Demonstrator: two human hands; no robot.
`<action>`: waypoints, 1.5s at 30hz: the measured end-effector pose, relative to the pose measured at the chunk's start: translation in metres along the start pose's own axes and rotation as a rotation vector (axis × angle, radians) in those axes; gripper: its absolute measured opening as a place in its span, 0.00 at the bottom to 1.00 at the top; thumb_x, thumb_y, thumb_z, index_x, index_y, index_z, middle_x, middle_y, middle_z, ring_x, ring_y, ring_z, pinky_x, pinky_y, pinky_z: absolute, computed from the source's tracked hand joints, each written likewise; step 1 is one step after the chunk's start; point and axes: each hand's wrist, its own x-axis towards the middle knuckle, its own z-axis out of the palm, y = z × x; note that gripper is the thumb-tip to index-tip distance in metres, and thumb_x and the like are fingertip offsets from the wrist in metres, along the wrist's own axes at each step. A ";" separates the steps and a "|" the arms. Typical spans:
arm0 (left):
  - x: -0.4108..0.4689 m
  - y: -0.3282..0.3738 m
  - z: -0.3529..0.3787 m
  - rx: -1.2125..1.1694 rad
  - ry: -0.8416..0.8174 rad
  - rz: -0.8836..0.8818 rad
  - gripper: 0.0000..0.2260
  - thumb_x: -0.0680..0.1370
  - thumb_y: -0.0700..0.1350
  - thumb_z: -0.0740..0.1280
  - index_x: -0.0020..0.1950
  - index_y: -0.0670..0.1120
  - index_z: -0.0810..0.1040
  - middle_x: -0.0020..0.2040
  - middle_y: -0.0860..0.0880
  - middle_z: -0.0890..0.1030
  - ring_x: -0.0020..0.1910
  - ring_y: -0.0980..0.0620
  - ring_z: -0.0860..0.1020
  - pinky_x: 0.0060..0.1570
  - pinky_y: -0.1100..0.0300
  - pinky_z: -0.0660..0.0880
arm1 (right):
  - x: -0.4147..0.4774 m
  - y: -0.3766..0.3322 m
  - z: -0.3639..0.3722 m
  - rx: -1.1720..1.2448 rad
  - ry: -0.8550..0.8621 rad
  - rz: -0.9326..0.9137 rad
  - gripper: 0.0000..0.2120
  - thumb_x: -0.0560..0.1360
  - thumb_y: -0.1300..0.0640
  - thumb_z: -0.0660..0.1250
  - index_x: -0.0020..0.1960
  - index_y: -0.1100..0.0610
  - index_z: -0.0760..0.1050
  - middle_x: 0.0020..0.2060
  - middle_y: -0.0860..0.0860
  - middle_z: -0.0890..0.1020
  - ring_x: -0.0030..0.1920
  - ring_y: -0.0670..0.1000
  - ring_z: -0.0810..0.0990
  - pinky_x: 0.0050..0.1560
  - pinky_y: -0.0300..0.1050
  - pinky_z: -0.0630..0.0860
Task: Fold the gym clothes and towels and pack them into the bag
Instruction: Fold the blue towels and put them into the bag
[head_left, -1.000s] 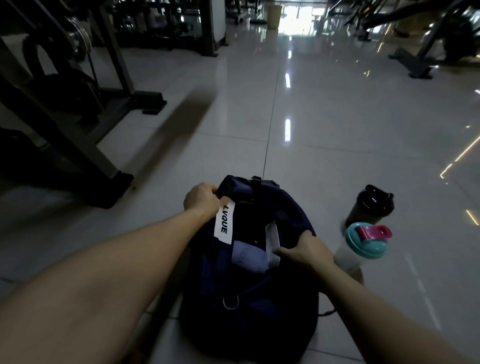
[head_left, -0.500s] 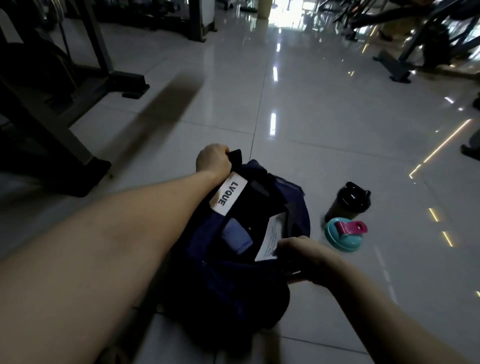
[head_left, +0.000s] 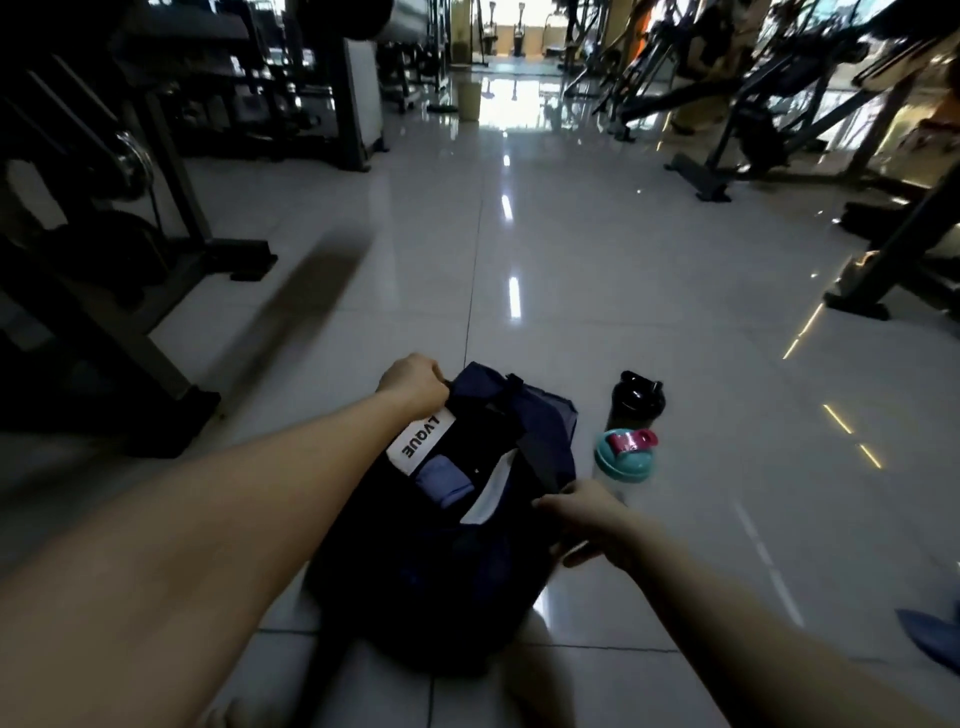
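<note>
My left hand (head_left: 413, 382) grips the far rim of the dark navy fabric gym bag (head_left: 467, 571); my right hand (head_left: 587, 514) grips its right rim. It sits on the pale tiled floor (head_left: 571, 312), with a blue cloth (head_left: 441, 480) inside.

Bag (head_left: 452, 571) on the floor (head_left: 571, 312), dead centre, just ahead of the person. Folded cloth (head_left: 441, 480) inside, towards the left of the opening. Left hand (head_left: 413, 382) gripping the bag's far-left end, right hand (head_left: 587, 514) on its near-right rim. Just right of the bag, nearer bottle (head_left: 623, 454) in front, farther bottle (head_left: 638, 400) close behind. Weight machine (head_left: 104, 234) off left, more machines (head_left: 753, 104) back right. Loose cloth (head_left: 930, 644) at the right edge, well apart from the bag.
</note>
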 end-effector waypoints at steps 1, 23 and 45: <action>-0.011 0.013 -0.001 -0.008 -0.030 0.021 0.07 0.76 0.42 0.68 0.52 0.43 0.83 0.49 0.44 0.84 0.47 0.44 0.82 0.45 0.58 0.77 | -0.010 -0.001 -0.008 -0.036 0.017 -0.029 0.09 0.80 0.57 0.66 0.55 0.62 0.74 0.45 0.61 0.83 0.38 0.58 0.84 0.39 0.52 0.84; -0.178 0.374 0.270 0.073 -0.567 0.752 0.09 0.77 0.44 0.68 0.55 0.42 0.82 0.51 0.45 0.84 0.51 0.44 0.81 0.46 0.59 0.74 | -0.153 0.266 -0.295 -0.486 0.587 0.389 0.16 0.76 0.43 0.65 0.40 0.56 0.75 0.37 0.54 0.81 0.42 0.56 0.81 0.42 0.45 0.73; -0.190 0.431 0.508 0.359 -0.492 1.093 0.05 0.78 0.46 0.64 0.51 0.47 0.77 0.50 0.44 0.82 0.48 0.40 0.81 0.44 0.53 0.75 | -0.086 0.472 -0.305 -0.503 0.566 0.700 0.07 0.79 0.53 0.67 0.48 0.56 0.73 0.45 0.53 0.77 0.48 0.56 0.78 0.46 0.50 0.75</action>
